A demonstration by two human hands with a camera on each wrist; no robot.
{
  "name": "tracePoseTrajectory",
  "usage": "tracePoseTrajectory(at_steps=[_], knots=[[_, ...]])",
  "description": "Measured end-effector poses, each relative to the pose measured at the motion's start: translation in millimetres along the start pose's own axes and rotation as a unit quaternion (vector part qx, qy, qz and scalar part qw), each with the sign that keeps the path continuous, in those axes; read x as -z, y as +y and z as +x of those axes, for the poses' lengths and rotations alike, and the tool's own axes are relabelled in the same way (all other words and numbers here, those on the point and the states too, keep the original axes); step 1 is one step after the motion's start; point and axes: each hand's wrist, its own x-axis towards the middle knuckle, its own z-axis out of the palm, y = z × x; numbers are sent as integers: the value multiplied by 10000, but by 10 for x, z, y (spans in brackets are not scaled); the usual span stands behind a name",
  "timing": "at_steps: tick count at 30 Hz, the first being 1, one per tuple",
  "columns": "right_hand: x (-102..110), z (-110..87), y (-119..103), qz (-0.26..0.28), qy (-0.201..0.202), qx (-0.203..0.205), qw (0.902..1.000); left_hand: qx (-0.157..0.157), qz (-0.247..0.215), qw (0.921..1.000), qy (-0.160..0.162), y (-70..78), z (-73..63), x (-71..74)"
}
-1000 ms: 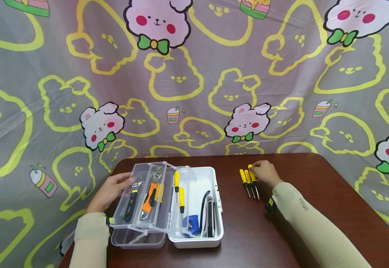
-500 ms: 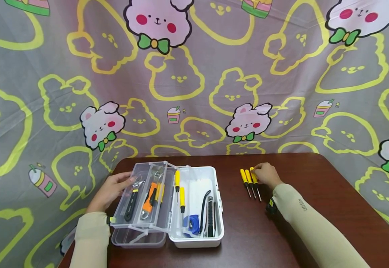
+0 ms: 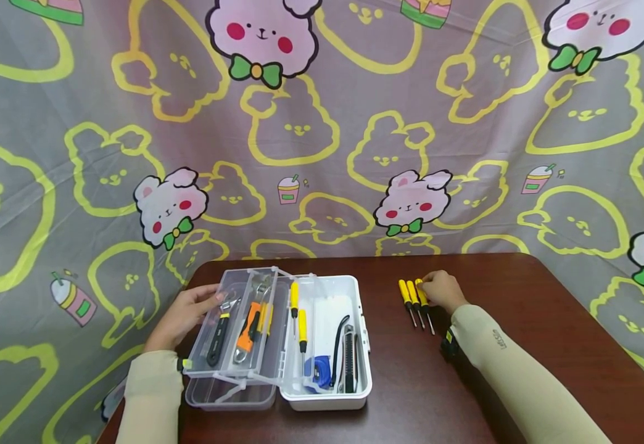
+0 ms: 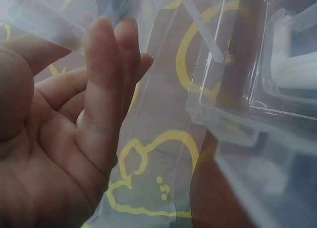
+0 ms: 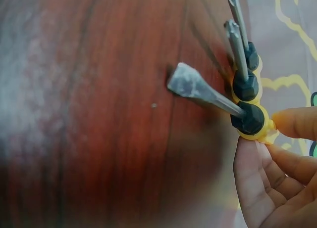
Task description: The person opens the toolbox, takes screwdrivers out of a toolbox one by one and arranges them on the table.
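My left hand [image 3: 184, 313] grips the left edge of the clear tray [image 3: 193, 365] of an opened toolbox [image 3: 327, 404], thumb on top. In the left wrist view the fingers [image 4: 101, 74] reach up to the clear plastic. To the right of the box, three yellow-handled screwdrivers lie side by side on the table. My right hand [image 3: 443, 290] pinches the handle of the rightmost one, a flat-head screwdriver [image 3: 423, 297]. Its wide flat blade [image 5: 190, 82] shows in the right wrist view, beside the cross-shaped tips of the other two screwdrivers [image 5: 237, 45].
The tray holds an adjustable wrench [image 3: 219, 336] and an orange-handled tool [image 3: 248, 327]. Two yellow screwdrivers [image 3: 302, 330] show at the middle of the box. A blue tape measure [image 3: 321, 372] and a utility knife [image 3: 348, 357] lie inside it. A patterned curtain [image 3: 333, 179] hangs behind the table.
The view has shifted very slightly. Both hands keep their places, the left at the tray and the right at the rightmost screwdriver, which sits marginally lower against the hand.
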Motion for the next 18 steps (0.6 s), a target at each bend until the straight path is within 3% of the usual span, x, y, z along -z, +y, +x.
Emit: tracePoseTrajectory(at_steps=[18], knots=[[-27,27,26,-676,-107,50,9976,72,-48,10000,-29,26,-16,10]])
